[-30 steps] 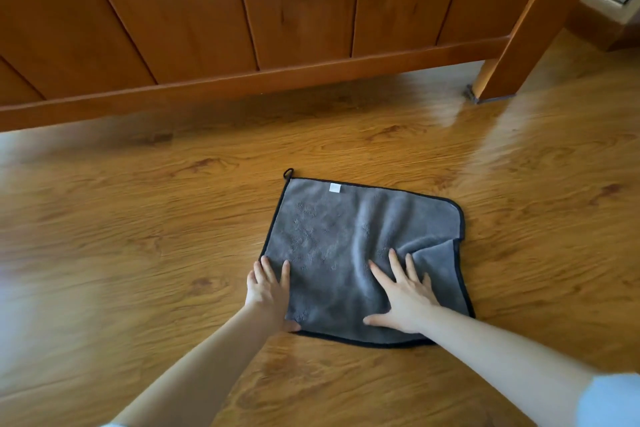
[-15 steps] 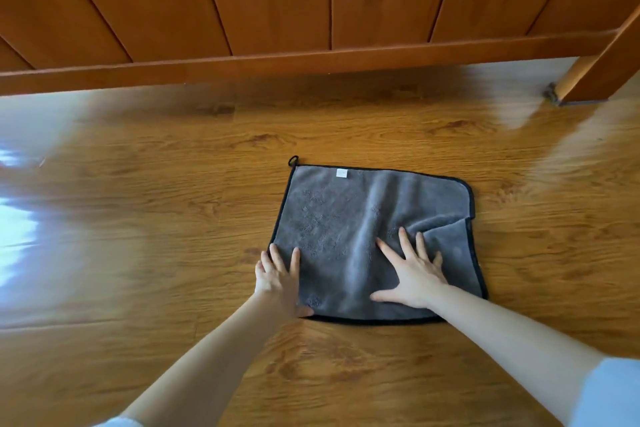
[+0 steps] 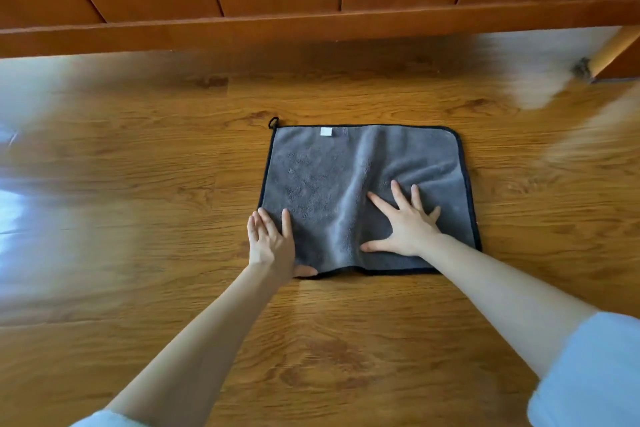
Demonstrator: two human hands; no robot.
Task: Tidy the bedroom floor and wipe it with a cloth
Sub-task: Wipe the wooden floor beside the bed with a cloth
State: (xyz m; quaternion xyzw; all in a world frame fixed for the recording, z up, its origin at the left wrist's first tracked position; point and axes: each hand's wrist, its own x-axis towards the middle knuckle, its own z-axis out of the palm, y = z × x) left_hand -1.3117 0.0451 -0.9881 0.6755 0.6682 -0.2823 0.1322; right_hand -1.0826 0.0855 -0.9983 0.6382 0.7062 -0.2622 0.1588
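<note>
Now I see both hands flat, fingers spread, pressing the cloth point(image 3: 346, 184) on the floor point(image 3: 138, 184): left hand point(image 3: 272, 243) at its near-left corner, right hand point(image 3: 407, 222) near-right.

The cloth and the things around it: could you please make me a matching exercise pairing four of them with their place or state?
Column one:
1. cloth
2. left hand
3. right hand
4. white tag

Column two:
A. fingers spread, flat on the right half of the cloth
B. near the cloth's far edge
C. grey with black edging, spread on the floor
D. on the cloth's near left corner, partly on the floor

Pairs: 1-C, 2-D, 3-A, 4-B
</note>
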